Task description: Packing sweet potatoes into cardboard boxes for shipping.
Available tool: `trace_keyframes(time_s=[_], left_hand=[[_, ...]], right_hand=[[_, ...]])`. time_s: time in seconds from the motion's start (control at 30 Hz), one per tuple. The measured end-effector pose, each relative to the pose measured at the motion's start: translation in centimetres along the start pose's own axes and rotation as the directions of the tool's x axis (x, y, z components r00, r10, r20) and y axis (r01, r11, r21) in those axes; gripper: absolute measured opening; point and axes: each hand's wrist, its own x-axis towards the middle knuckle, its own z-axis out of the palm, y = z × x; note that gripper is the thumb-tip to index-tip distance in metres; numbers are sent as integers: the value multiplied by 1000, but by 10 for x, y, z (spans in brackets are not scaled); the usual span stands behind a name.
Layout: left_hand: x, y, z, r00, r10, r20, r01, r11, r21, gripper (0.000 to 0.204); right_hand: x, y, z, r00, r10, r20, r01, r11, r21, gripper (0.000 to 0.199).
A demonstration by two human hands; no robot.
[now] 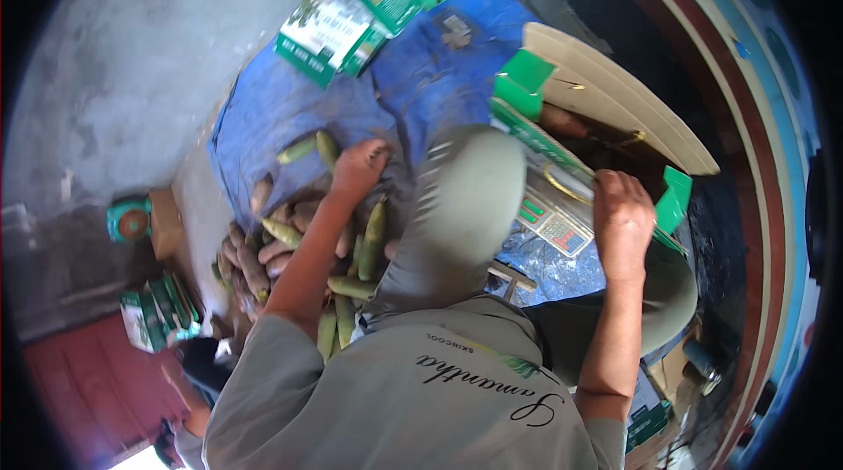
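My left hand [358, 166] is above the blue sheet, its fingers curled in; whether anything is inside them is hidden. Close beside it lies a green ear [327, 151], which looks like corn in its husk. Below and left spreads a pile of brown sweet potatoes [253, 270] with more green ears [372, 237] among them, partly behind my left forearm. My right hand [625, 214] is closed over the near edge of an open green-and-brown carton [628, 93]. Brown produce shows inside the carton, which appears to rest on a digital scale [560, 231] with a keypad.
Several green-and-white cartons [334, 27] lie at the far edge of the blue sheet [281, 101]. My bent knee [474, 198] stands between my hands. Farther left are a small green round device [130, 221], more cartons [158, 314] and another person's arm [186, 395].
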Motion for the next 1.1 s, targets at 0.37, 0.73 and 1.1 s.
trace_keyframes(time_s=[0.37, 0.73, 1.1], left_hand=[[-160, -86, 109, 622, -526, 580, 474, 843, 255, 32], [-181, -95, 157, 750, -439, 495, 341, 898, 278, 46], [-135, -127, 157, 520, -800, 299, 683, 599, 418, 73]], right_hand=[[-3, 3, 8, 996, 62, 66, -55, 992, -111, 15], [-1, 4, 19, 996, 63, 62, -51, 982, -181, 17], [-1, 10, 21, 992, 106, 65, -88, 967, -238, 15]])
